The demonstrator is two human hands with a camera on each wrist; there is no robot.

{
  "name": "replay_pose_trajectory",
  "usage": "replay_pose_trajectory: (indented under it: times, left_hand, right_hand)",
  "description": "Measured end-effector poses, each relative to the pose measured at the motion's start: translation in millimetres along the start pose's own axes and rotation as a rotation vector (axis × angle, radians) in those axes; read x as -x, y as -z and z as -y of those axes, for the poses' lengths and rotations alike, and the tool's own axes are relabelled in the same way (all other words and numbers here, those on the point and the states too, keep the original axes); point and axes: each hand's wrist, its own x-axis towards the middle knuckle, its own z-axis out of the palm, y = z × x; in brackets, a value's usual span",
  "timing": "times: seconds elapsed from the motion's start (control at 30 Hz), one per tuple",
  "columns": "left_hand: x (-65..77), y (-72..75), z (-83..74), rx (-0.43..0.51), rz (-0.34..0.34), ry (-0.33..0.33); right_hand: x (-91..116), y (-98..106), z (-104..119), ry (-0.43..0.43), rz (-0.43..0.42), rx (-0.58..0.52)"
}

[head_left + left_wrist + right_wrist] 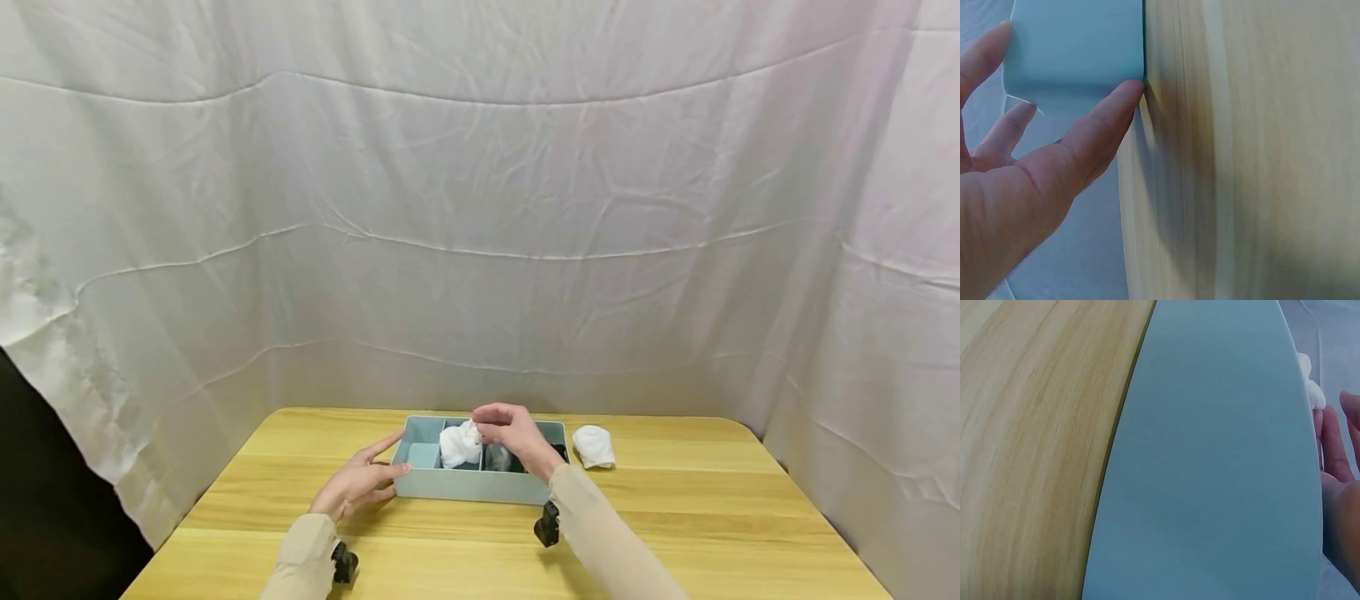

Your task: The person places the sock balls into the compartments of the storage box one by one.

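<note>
A pale blue divided box (468, 486) stands on the table. At its left end my left hand (360, 481) grips it, the thumb on the front wall and the fingers round the end and back. In the left wrist view, fingertips (1129, 90) rest at the box's edges. My right hand (513, 429) reaches over the box, fingertips at the top of a crumpled white cloth bundle (459, 446) in the second compartment from the left. In the right wrist view, a gap shows between finger and thumb beside the white bundle (1315, 394).
The leftmost compartment (422, 454) shows its bare floor. Further right in the box lie a grey bundle (497, 457) and something black, partly covered by my right hand. Another white cloth bundle (593, 447) lies right of the box. Grey curtains (525, 292) hang behind the table (675, 517).
</note>
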Motion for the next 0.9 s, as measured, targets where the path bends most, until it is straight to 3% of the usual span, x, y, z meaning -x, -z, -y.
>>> replay_pose_trajectory:
  times: [0.37,0.9]
  left_hand:
    - [-0.2,-0.4,-0.1,0.014,0.008,0.003]
    - [-0.4,0.6,0.9,0.003,0.005,-0.002]
  right_hand:
    - [4,-1,3,-0.045,0.164,0.039]
    - [6,16,0,-0.049,0.123,-0.039]
